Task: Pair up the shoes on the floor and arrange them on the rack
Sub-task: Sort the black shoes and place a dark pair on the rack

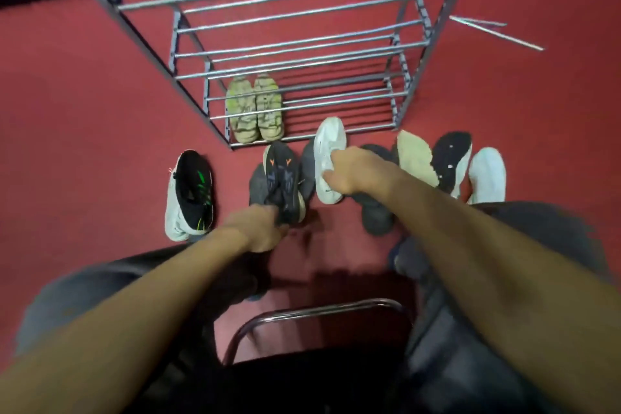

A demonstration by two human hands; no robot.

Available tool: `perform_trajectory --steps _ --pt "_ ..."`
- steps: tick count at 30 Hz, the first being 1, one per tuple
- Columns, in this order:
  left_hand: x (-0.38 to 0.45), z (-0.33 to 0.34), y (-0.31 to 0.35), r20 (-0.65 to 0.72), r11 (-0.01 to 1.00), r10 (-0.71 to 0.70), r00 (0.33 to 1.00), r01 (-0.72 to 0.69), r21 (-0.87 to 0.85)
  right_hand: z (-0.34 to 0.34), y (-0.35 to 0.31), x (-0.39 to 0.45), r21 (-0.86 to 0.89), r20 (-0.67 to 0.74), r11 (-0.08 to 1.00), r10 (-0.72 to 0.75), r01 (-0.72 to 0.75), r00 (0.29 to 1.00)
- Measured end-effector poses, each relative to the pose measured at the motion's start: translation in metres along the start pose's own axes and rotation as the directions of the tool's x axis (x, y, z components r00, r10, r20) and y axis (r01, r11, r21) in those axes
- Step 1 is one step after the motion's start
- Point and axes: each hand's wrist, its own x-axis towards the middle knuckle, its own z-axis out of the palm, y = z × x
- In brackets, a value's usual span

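**Head view: one pair racked, two shoes in hand**

Head view, from nearest to farthest: a chair frame (316,311) is seen at the bottom edge, between the person's knees. Just beyond it, the left hand (258,228) is curled around the heel end of a dark shoe with orange marks (284,178), which seems to be stacked on a grey shoe (257,183). The right hand (349,171) is closed on the side of a white shoe (329,158), held above another grey shoe (378,212). Whether either held shoe is clear of the floor cannot be told.

To the left, well apart, a black-and-green shoe (195,191) is left lying on a white one. To the right, a tan sole (415,156), a black sole with white dots (450,158) and a second white shoe (487,175) are lined up side by side.

Farther off, one beige pair (255,107) is already set on the lowest tier of the rack (295,44), at its left end. Every other tier looks unfilled, so the task is judged to be at an early stage, with most of the pairing left.

Both held shoes are pointed toes-first toward the rack, long axes running away from the person; the racked pair is aligned the same way.
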Motion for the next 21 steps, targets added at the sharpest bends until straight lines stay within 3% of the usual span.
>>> perform_trajectory --steps 2,4,7,10,13,17,21 --pt "0.025 0.009 0.000 -0.010 0.996 -0.053 0.999 0.052 -0.077 0.011 -0.015 0.015 -0.186 0.226 0.982 0.072 -0.029 0.972" --pt "0.049 0.010 -0.002 0.057 0.980 -0.115 0.992 0.123 -0.155 0.000 -0.031 0.026 -0.155 0.345 0.987 0.017 0.039 0.939" --pt "0.082 0.015 -0.006 0.075 0.864 -0.244 0.967 0.252 -0.437 -0.033 -0.041 0.039 0.105 0.227 0.991 -0.110 0.088 0.968" --pt "0.122 0.028 -0.008 0.102 0.549 -0.469 0.877 0.380 -0.744 -0.050 -0.034 0.045 0.206 -0.046 0.977 -0.051 0.060 0.998" --pt "0.161 0.054 -0.004 0.199 0.293 -0.582 0.788 0.432 -0.853 -0.045 -0.016 0.044 0.172 -0.001 0.985 -0.027 0.027 1.000" --pt "0.178 0.079 0.005 0.248 0.272 -0.607 0.755 0.491 -0.828 -0.041 0.008 0.044 0.021 0.132 0.995 0.093 -0.096 0.987" --pt "0.173 0.064 0.005 0.295 0.186 -0.430 0.853 0.404 -0.896 -0.039 0.012 0.046 0.074 0.139 0.992 0.088 -0.099 0.986"
